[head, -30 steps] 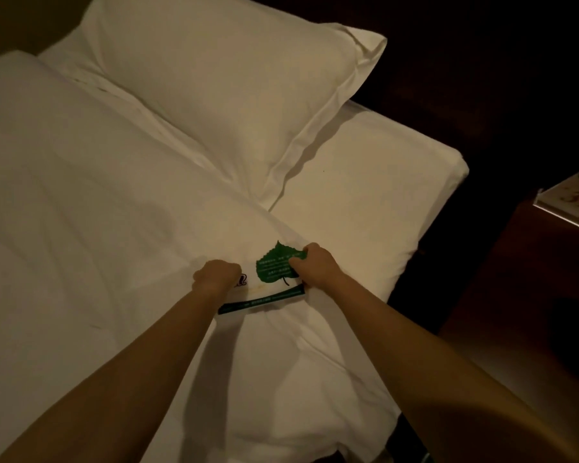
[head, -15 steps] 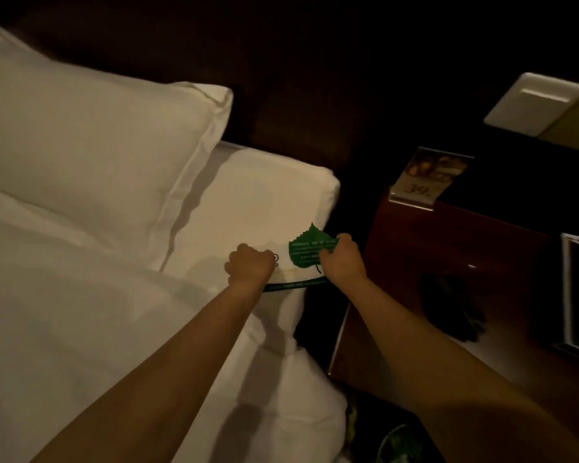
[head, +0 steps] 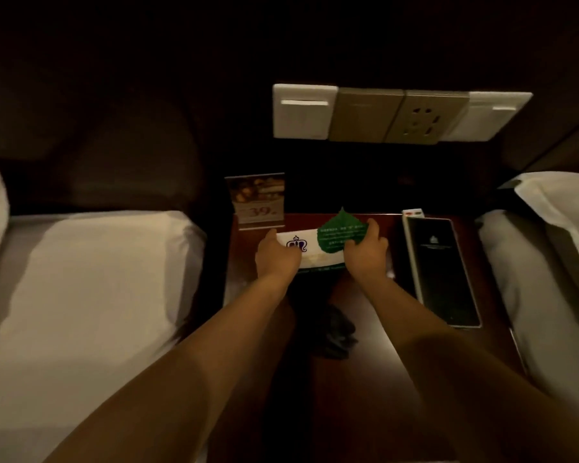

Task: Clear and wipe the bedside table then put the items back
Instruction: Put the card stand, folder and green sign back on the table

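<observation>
Over the dark wooden bedside table (head: 375,372) I hold a white card (head: 310,252) with a crown logo and a green leaf-shaped card (head: 338,233) lying on top of it. My left hand (head: 276,259) grips the white card's left end. My right hand (head: 365,252) grips its right end and the leaf card. A dark crumpled cloth (head: 336,335) lies on the table between my forearms. At the table's back left stands a clear sign holder (head: 259,203) showing "39".
A black folder (head: 440,269) lies along the table's right side, with a small card (head: 413,213) behind it. Wall switches and a socket panel (head: 395,115) sit above the table. White beds flank it, left bed (head: 91,279) and right bed (head: 535,279).
Both hands carried the white card and leaf card from the left bed rightward to above the bedside table. My view turned to face the table and wall panel.
</observation>
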